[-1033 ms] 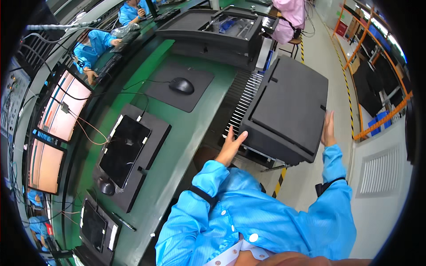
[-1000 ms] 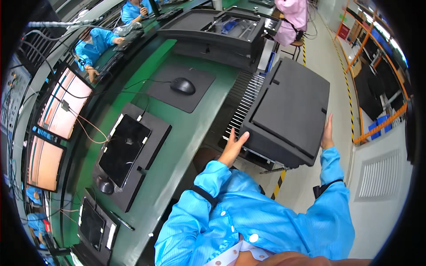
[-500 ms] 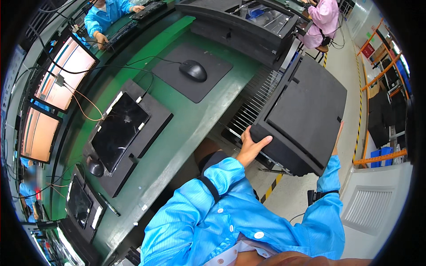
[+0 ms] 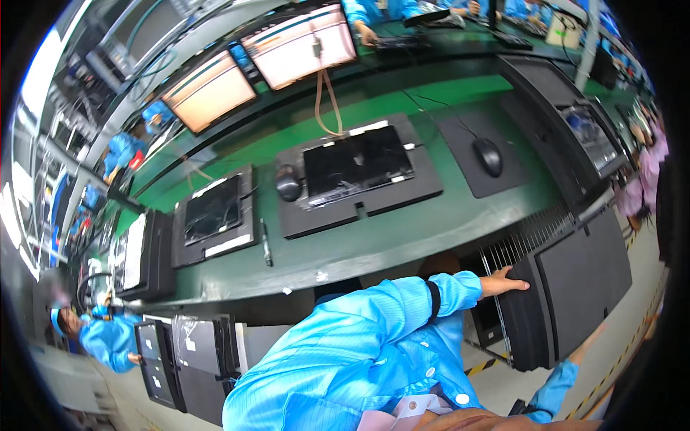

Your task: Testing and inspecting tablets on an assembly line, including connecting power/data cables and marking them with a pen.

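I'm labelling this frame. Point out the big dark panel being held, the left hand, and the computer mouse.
dark panel point(image 4: 586, 280), head view, middle of its flat face
left hand point(image 4: 503, 281), head view, back of the hand
computer mouse point(image 4: 489, 156), head view, its top

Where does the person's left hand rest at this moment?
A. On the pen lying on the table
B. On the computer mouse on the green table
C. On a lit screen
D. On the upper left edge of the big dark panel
D: the left hand lies on the upper left edge of the big dark panel, off the table.
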### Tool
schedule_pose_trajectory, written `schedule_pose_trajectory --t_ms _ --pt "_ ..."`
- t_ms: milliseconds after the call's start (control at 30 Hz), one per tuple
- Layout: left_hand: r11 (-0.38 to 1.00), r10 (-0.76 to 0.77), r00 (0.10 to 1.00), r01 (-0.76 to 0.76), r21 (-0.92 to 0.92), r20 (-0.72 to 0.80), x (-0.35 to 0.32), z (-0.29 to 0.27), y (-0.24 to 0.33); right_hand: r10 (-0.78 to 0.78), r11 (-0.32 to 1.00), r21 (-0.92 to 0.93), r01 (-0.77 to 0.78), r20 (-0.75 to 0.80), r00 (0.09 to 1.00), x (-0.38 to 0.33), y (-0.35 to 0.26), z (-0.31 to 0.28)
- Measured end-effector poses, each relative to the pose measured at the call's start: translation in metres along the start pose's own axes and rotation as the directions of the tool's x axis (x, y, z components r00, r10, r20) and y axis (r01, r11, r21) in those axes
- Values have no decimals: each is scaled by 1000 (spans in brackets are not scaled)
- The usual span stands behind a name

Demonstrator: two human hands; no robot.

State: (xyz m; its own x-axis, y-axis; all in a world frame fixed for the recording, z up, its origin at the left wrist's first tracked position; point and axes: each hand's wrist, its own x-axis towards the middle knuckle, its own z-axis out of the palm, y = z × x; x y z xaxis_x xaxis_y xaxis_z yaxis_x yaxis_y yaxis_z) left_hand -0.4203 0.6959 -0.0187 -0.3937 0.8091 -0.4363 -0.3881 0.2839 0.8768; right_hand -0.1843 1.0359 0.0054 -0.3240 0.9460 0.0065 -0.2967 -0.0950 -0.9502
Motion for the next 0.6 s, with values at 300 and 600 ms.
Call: schedule_pose_trajectory --t_ms 300,600 --pt "901 429 892 -412 136 -141 -230 -105 23 -563 662 -451 599 229 794 -126 -101 104" --pt "464 875 39 217 859 -483 -410 -175 -22 -574 515 340 787 818 23 -316 20 404"
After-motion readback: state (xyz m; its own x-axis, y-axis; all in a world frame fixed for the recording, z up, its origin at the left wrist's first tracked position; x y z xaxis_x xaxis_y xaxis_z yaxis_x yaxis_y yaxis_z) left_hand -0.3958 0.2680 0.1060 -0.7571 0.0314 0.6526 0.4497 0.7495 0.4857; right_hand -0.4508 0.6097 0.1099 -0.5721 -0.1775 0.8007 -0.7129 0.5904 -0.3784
